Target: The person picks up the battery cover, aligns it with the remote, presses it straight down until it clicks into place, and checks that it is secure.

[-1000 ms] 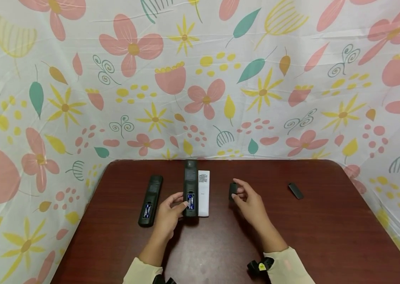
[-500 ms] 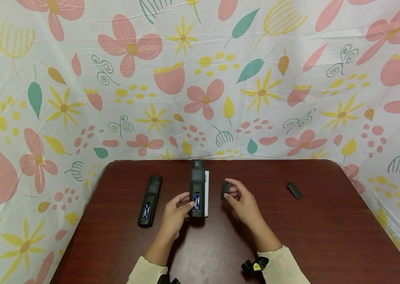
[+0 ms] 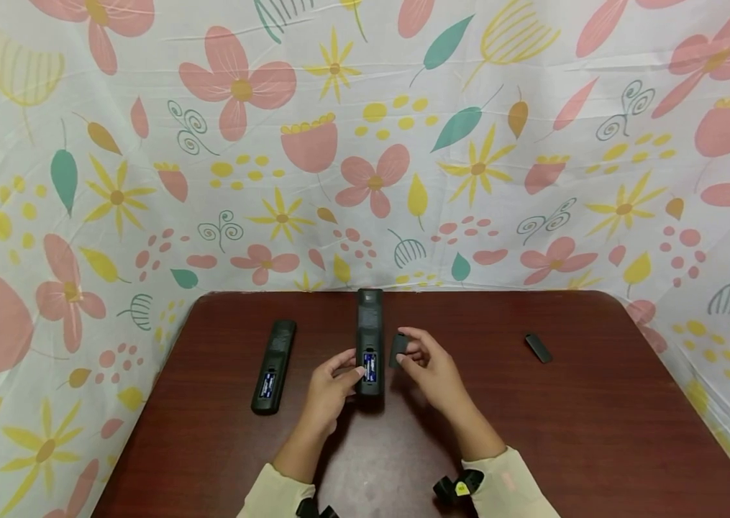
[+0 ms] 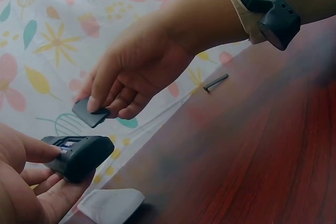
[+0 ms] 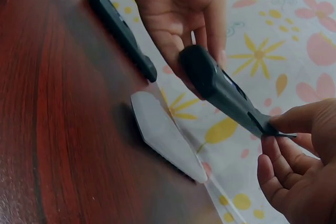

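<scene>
A dark remote (image 3: 370, 324), its battery bay open with blue batteries (image 3: 370, 366) showing, is gripped near its lower end by my left hand (image 3: 332, 392), thumb beside the bay. In both wrist views this remote (image 4: 86, 158) (image 5: 231, 100) is raised above the table. My right hand (image 3: 437, 375) pinches a small dark cover (image 3: 398, 350) between thumb and fingers, just right of the remote. The left wrist view shows a gap between the cover (image 4: 89, 113) and the remote.
Another dark remote (image 3: 274, 367) with batteries exposed lies at the left of the brown table (image 3: 598, 432). A second small cover (image 3: 538, 347) lies at the right. A white remote (image 5: 165, 135) lies below the held one, hidden in the head view. A patterned cloth (image 3: 377, 244) hangs behind.
My left hand has carried the dark remote to the right, over the white one. My right hand has brought the cover leftward, closer to the remote.
</scene>
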Demonstrator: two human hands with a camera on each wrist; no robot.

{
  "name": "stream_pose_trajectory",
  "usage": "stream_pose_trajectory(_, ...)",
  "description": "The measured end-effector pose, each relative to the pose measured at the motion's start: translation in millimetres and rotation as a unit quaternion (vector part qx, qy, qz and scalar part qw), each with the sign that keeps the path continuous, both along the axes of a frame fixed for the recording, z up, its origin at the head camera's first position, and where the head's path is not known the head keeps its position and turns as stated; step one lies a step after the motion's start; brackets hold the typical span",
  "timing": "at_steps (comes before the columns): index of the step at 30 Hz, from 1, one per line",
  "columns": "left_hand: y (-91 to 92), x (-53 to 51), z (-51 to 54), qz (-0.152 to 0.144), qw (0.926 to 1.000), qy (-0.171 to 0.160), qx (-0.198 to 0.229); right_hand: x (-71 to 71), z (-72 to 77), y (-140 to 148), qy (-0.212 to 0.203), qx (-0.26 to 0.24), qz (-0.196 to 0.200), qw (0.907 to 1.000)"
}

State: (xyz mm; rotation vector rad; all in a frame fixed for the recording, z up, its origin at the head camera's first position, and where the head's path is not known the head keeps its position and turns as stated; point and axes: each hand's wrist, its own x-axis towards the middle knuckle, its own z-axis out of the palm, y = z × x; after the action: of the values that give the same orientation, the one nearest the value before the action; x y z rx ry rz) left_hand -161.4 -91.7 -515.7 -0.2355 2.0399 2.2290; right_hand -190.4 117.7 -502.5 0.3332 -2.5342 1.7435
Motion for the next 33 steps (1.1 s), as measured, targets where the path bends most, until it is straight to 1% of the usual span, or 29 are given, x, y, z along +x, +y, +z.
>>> stream_pose_trajectory(4,1.9,-0.3,-1.9,-0.006,1.0,-0.005,-0.004,1.1,-0.3,-2,-0.004,-0.009,0.01,0.9999)
stream_pose_trajectory(9,4.2,-0.2,-3.5,-0.01,0.9999,-0.001,-0.003,2.9,-1.2,-4,-0.013,-0.011,0.022,0.9996)
stream_pose_trajectory(18,6.6,-0.8,-6.8,-0.013,0.9997,0.002,0.023,5.8,-2.8,-8,-0.01,-0.027,0.04,0.9988)
stream_pose_trajectory(25,6.6,-0.7,-6.2,-0.023,0.9992,0.0,0.032,8.7,-2.4,-13,-0.003,-0.047,0.068,0.9966)
stream_pose_trajectory(33,5.8,-1.1,-7.3,-0.03,0.9986,0.004,0.043,11.6,-4.7,-16,0.002,-0.059,0.085,0.9947)
